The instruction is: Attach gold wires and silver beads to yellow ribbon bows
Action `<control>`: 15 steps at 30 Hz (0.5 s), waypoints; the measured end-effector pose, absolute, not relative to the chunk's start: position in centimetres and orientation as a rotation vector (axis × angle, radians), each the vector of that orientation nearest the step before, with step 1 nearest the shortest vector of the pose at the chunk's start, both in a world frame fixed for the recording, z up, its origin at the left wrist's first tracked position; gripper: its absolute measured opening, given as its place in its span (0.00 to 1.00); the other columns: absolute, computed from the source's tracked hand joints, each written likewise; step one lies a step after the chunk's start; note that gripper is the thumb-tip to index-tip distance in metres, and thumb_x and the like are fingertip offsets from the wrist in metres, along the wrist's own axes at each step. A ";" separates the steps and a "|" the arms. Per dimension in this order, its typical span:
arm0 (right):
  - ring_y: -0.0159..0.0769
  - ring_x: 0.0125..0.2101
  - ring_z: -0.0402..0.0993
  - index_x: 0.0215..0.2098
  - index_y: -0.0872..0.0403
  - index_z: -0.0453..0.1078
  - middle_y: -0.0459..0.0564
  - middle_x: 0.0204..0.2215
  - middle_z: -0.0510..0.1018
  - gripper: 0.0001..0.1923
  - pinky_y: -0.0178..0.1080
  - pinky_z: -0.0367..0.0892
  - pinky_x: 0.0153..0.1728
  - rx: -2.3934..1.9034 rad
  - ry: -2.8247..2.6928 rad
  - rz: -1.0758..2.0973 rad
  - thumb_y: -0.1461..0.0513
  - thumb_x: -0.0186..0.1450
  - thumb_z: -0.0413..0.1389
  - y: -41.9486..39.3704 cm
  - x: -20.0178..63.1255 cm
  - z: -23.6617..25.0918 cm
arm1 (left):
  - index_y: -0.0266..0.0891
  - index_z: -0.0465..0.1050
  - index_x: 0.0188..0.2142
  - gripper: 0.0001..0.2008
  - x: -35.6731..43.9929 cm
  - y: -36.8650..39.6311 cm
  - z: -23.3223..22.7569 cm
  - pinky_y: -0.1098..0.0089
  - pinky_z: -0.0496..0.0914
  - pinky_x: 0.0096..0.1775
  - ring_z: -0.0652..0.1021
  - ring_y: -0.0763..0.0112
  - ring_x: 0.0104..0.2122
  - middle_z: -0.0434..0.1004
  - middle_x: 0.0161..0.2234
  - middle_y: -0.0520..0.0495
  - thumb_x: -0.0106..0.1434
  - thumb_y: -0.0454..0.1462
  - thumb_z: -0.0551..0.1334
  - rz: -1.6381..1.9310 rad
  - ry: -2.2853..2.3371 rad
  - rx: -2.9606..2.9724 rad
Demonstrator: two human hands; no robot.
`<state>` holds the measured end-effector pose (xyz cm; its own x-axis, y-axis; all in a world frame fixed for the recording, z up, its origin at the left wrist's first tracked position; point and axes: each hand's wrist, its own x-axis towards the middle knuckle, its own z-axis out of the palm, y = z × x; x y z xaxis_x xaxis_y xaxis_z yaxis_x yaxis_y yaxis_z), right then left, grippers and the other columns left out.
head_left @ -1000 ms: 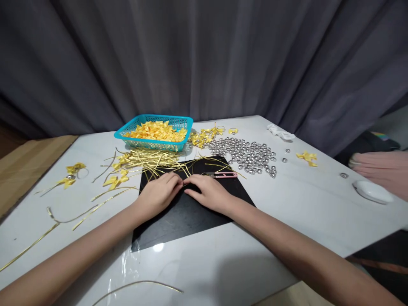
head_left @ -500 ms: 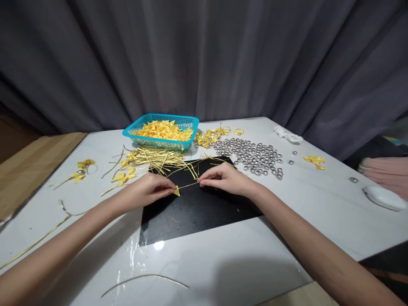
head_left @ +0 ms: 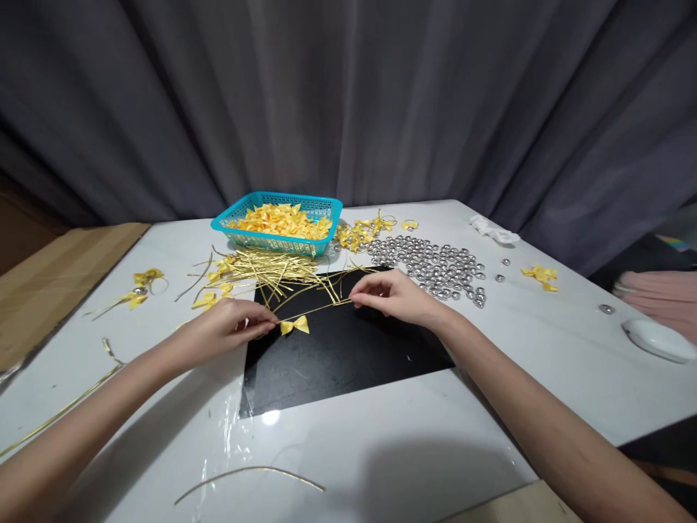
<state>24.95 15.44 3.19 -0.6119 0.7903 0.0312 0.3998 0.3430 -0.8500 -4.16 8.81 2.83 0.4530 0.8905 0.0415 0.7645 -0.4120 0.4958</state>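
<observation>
Between my two hands a thin gold cord (head_left: 321,310) is stretched above the black mat (head_left: 337,363). A yellow ribbon bow (head_left: 295,325) hangs on the cord, close to my left fingertips. My left hand (head_left: 239,323) pinches the cord's left end. My right hand (head_left: 389,294) pinches it farther right, near loose gold cords at the mat's back edge. A heap of cut gold cords (head_left: 272,270) lies behind my left hand. Small silver heart-shaped pieces (head_left: 441,267) are scattered behind my right hand.
A turquoise basket (head_left: 275,237) full of yellow bows stands at the back. More bows with cords (head_left: 359,234) lie beside it, others (head_left: 142,287) at left and a few (head_left: 541,276) at right. A white dish (head_left: 658,340) and crumpled tissue (head_left: 493,229) sit at right; one gold cord (head_left: 250,472) lies in front.
My left hand has slid left along the cord, away from the bow, so the whole bow shows. My right hand has shifted slightly right and up.
</observation>
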 end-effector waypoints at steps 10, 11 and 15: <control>0.23 0.18 0.58 0.28 0.60 0.73 0.44 0.18 0.70 0.07 0.29 0.55 0.20 -0.939 -2.179 0.946 0.63 0.58 0.57 15.5 24.9 2.5 | 0.43 0.77 0.39 0.15 -4.5 8.0 3.2 0.74 0.65 0.29 0.76 0.73 0.27 0.81 0.33 0.49 0.64 0.44 0.53 0.223 1.479 2.298; 0.23 0.18 0.57 0.28 0.60 0.73 0.44 0.18 0.70 0.07 0.29 0.55 0.20 -0.933 -2.180 0.935 0.62 0.58 0.57 15.4 24.8 2.6 | 0.43 0.77 0.39 0.15 -4.6 7.9 3.2 0.74 0.65 0.29 0.76 0.73 0.28 0.81 0.33 0.49 0.63 0.45 0.53 0.202 1.503 2.312; 0.22 0.18 0.57 0.27 0.60 0.73 0.43 0.18 0.70 0.07 0.29 0.55 0.21 -0.920 -2.194 0.917 0.63 0.58 0.57 15.3 24.8 2.8 | 0.45 0.77 0.38 0.15 -4.8 7.7 3.1 0.74 0.64 0.28 0.75 0.73 0.27 0.81 0.32 0.50 0.63 0.45 0.54 0.175 1.554 2.333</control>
